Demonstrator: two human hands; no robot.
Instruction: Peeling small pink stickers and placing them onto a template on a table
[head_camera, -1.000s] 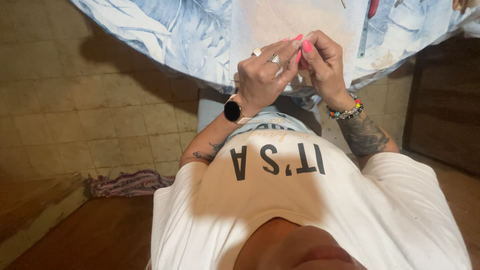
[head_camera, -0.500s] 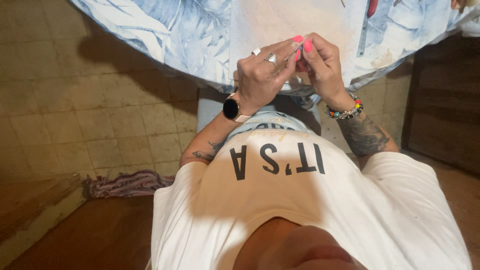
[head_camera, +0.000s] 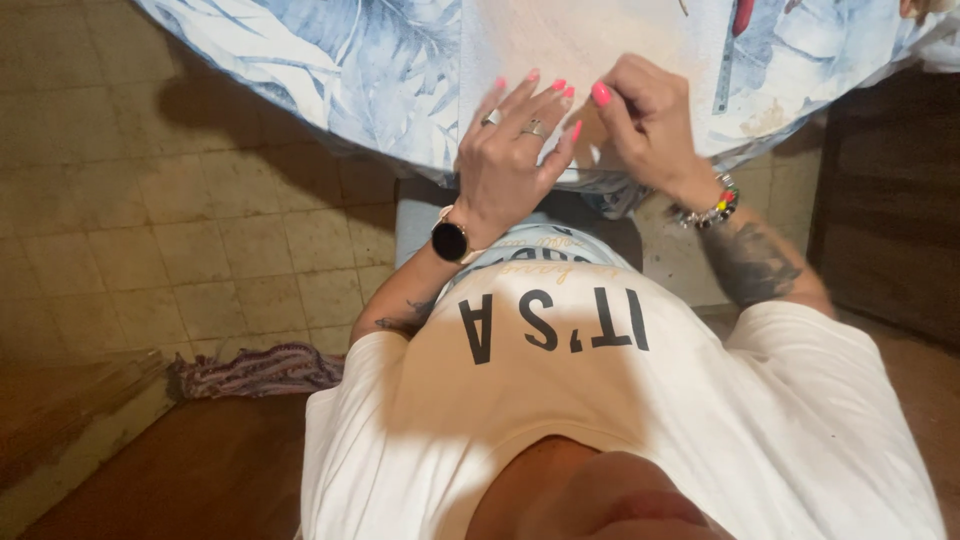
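Observation:
My left hand (head_camera: 505, 150), with rings, pink nails and a black watch, lies with its fingers stretched out and slightly apart on the table's edge. It presses on a pale beige sheet (head_camera: 560, 40) that rests on the blue leaf-patterned tablecloth (head_camera: 330, 60). My right hand (head_camera: 645, 120), wearing a beaded bracelet, sits close beside it with the fingers curled under and the thumb touching the left fingertips. Whatever the right fingers pinch is hidden.
A clear ruler (head_camera: 725, 60) and a red object (head_camera: 742, 15) lie on the table to the right of my hands. Below are a tiled floor (head_camera: 150, 230), a striped rag (head_camera: 260, 368) at the left and a dark wooden panel (head_camera: 890, 220) at the right.
Both hands were pinched together at the table's edge. Now my left hand has opened and flattened onto the pale sheet, and the view has moved closer.

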